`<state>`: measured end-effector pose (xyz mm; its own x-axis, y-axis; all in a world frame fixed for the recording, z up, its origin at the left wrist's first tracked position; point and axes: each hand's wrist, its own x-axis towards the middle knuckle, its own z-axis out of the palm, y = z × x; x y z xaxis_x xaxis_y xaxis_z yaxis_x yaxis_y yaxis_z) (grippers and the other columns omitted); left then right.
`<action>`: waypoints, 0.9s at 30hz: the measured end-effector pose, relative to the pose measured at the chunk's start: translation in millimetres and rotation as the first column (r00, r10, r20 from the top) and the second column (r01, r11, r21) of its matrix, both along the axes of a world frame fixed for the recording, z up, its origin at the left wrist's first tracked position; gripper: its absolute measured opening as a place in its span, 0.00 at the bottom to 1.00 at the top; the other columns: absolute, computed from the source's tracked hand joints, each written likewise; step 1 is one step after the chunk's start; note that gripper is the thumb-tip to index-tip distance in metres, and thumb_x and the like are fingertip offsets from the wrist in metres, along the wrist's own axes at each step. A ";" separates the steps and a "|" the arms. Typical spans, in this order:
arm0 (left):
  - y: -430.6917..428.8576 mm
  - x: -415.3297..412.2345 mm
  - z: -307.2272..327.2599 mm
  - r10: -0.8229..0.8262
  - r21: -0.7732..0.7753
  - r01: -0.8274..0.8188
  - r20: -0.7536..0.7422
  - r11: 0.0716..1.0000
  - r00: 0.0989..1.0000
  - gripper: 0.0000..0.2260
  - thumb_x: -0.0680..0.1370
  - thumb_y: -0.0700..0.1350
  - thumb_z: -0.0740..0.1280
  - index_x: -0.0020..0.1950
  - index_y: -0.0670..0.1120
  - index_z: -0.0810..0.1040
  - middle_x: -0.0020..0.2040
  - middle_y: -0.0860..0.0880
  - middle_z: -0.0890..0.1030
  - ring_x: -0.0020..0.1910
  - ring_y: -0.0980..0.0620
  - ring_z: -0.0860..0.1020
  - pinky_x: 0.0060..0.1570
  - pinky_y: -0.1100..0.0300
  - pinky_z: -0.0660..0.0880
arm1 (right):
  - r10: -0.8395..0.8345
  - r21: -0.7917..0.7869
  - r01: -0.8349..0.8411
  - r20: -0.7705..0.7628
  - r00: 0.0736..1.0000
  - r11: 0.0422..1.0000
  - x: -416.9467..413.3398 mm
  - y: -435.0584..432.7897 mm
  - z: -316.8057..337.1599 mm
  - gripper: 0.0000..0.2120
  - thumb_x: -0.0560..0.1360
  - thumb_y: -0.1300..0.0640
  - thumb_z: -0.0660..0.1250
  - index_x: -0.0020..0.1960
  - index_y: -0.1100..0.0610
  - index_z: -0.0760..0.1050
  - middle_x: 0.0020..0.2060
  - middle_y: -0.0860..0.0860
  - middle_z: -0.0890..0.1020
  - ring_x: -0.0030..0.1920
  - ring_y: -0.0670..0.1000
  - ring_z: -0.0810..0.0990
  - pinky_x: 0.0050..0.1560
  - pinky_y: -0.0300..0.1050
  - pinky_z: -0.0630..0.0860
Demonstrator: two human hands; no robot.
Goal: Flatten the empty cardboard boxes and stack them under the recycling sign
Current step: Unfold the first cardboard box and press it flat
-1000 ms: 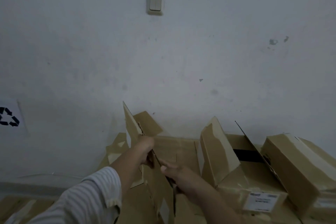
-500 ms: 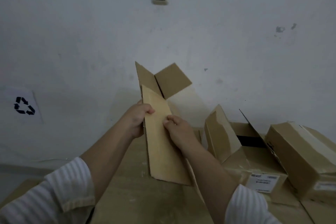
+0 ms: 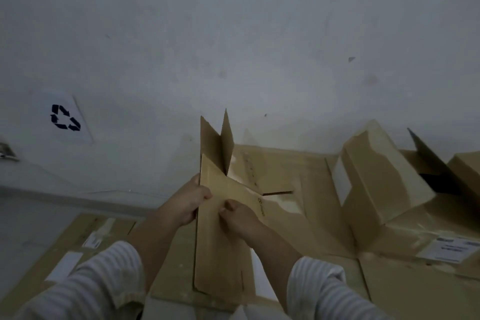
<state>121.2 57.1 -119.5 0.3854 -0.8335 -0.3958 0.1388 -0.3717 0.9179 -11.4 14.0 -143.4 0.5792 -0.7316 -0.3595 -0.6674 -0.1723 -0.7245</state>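
A: Hands?
B: Left hand (image 3: 191,202), fingers (image 3: 204,193) curled round the folded box's (image 3: 220,254) left edge; right hand (image 3: 240,218) gripping its front (thumb on the face).
A: Box position?
B: Held upright before the wall, two flaps sticking up, over flat cardboard (image 3: 85,239) on the floor. Recycling sign (image 3: 65,117) on the wall, well left. Unflattened boxes (image 3: 376,184) right.

Both arms extended forward, converging. Left hand (image 3: 191,201) gripped flattened box (image 3: 220,254) at left edge, thumb on front. Right hand (image 3: 240,219) close beside, apparently pinching same panel; fingertips blurred.
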 end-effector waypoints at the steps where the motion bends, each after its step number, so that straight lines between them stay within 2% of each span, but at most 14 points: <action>1: -0.7 8.9 -9.7 -0.011 0.022 0.011 0.021 1.000 1.000 0.21 0.76 0.31 0.57 0.66 0.49 0.66 0.56 0.41 0.77 0.55 0.39 0.76 0.50 0.48 0.78 | 0.005 -0.003 -0.005 -0.026 1.000 1.000 8.3 -0.4 -7.2 0.23 0.80 0.49 0.56 0.72 0.57 0.64 0.69 0.55 0.71 0.66 0.56 0.71 0.63 0.45 0.67; 4: -8.5 32.4 -38.8 -0.075 0.080 0.065 0.119 0.995 0.990 0.22 0.73 0.31 0.59 0.66 0.44 0.70 0.56 0.39 0.78 0.55 0.39 0.77 0.53 0.45 0.78 | -0.011 -0.007 0.011 -0.078 0.997 1.000 27.0 -4.3 -23.7 0.21 0.79 0.50 0.59 0.69 0.57 0.68 0.67 0.55 0.73 0.65 0.56 0.72 0.62 0.46 0.68; 7: -19.5 45.6 -63.0 -0.083 0.167 0.025 0.351 0.986 0.933 0.17 0.72 0.33 0.60 0.59 0.41 0.75 0.51 0.38 0.80 0.51 0.39 0.79 0.49 0.52 0.77 | -0.008 -0.011 0.007 -0.128 0.992 1.000 36.1 -8.9 -36.2 0.22 0.79 0.53 0.59 0.71 0.60 0.66 0.69 0.56 0.71 0.68 0.57 0.70 0.64 0.45 0.67; 8: -23.4 47.7 -68.9 -0.074 0.195 -0.013 0.429 0.981 0.900 0.17 0.73 0.36 0.60 0.61 0.42 0.74 0.53 0.39 0.79 0.52 0.40 0.79 0.49 0.53 0.77 | -0.004 -0.015 0.002 -0.149 0.989 1.000 37.4 -10.7 -40.4 0.22 0.79 0.53 0.59 0.71 0.61 0.66 0.69 0.57 0.71 0.68 0.57 0.70 0.64 0.45 0.66; 10: -31.9 47.3 -76.6 -0.073 0.269 -0.073 0.497 0.960 0.865 0.26 0.75 0.40 0.61 0.73 0.44 0.62 0.63 0.39 0.75 0.57 0.40 0.76 0.52 0.52 0.76 | 0.013 -0.018 -0.017 -0.194 0.981 1.000 39.2 -16.5 -48.5 0.21 0.81 0.56 0.57 0.71 0.62 0.65 0.70 0.58 0.70 0.69 0.57 0.68 0.65 0.44 0.65; 11: -37.4 45.8 -80.3 -0.101 0.324 -0.095 0.539 0.941 0.836 0.31 0.75 0.41 0.61 0.77 0.46 0.54 0.69 0.39 0.70 0.63 0.39 0.73 0.57 0.50 0.74 | 0.016 -0.014 -0.019 -0.214 0.977 1.000 39.2 -21.1 -52.3 0.20 0.81 0.57 0.56 0.71 0.63 0.65 0.70 0.58 0.69 0.70 0.57 0.68 0.66 0.44 0.65; 12: -43.5 42.7 -81.6 -0.160 0.388 -0.109 0.597 0.915 0.786 0.34 0.76 0.43 0.61 0.78 0.48 0.48 0.73 0.40 0.63 0.69 0.38 0.67 0.64 0.47 0.70 | 0.009 -0.013 -0.012 -0.230 0.973 1.000 39.2 -27.0 -55.6 0.20 0.81 0.58 0.56 0.70 0.63 0.66 0.70 0.59 0.70 0.70 0.58 0.68 0.66 0.45 0.65; 14: -61.1 34.7 -84.2 -0.293 0.482 -0.115 0.686 0.868 0.666 0.35 0.77 0.46 0.61 0.79 0.48 0.45 0.79 0.43 0.52 0.77 0.39 0.53 0.73 0.44 0.57 | -0.009 -0.040 0.000 -0.240 0.971 0.999 38.7 -43.5 -60.7 0.19 0.81 0.59 0.55 0.69 0.64 0.67 0.69 0.59 0.71 0.69 0.58 0.69 0.66 0.45 0.65; 16: -84.6 27.2 -89.1 -0.389 0.506 -0.015 0.683 0.863 0.618 0.35 0.77 0.48 0.60 0.79 0.48 0.44 0.80 0.45 0.48 0.78 0.40 0.47 0.75 0.44 0.51 | -0.016 -0.071 -0.001 -0.226 0.974 0.997 39.2 -65.9 -66.4 0.19 0.81 0.60 0.55 0.69 0.64 0.67 0.69 0.59 0.70 0.69 0.57 0.68 0.67 0.44 0.64; 18: -110.8 21.6 -99.6 -0.471 0.512 0.126 0.630 0.850 0.618 0.35 0.78 0.50 0.61 0.79 0.48 0.45 0.80 0.46 0.46 0.78 0.41 0.44 0.76 0.44 0.49 | -0.014 -0.094 -0.005 -0.200 0.980 0.996 38.4 -92.3 -73.3 0.18 0.80 0.61 0.55 0.69 0.63 0.68 0.69 0.58 0.71 0.69 0.55 0.69 0.66 0.42 0.63; 20: -137.8 18.4 -112.7 -0.526 0.522 0.196 0.613 0.830 0.590 0.33 0.79 0.53 0.59 0.79 0.49 0.47 0.80 0.46 0.46 0.78 0.42 0.44 0.76 0.44 0.48 | -0.022 -0.146 -0.004 -0.179 0.984 0.989 36.7 -125.9 -86.7 0.18 0.79 0.61 0.57 0.68 0.61 0.70 0.69 0.57 0.71 0.70 0.55 0.68 0.67 0.41 0.63; 24: -190.2 24.1 -143.4 -0.559 0.550 0.182 0.665 0.815 0.495 0.28 0.81 0.52 0.54 0.79 0.49 0.49 0.80 0.47 0.46 0.78 0.42 0.44 0.75 0.44 0.48 | -0.050 -0.299 -0.019 -0.221 0.974 0.954 30.1 -200.6 -124.3 0.22 0.77 0.59 0.58 0.70 0.61 0.67 0.72 0.58 0.66 0.73 0.56 0.61 0.74 0.44 0.56; 27: -215.3 35.5 -161.4 -0.514 0.508 0.139 0.746 0.850 0.423 0.29 0.80 0.55 0.53 0.79 0.49 0.49 0.80 0.47 0.45 0.79 0.42 0.44 0.74 0.42 0.45 | -0.047 -0.399 -0.069 -0.272 0.961 0.914 26.3 -246.6 -140.7 0.25 0.78 0.51 0.55 0.73 0.58 0.62 0.74 0.56 0.61 0.75 0.56 0.55 0.76 0.49 0.51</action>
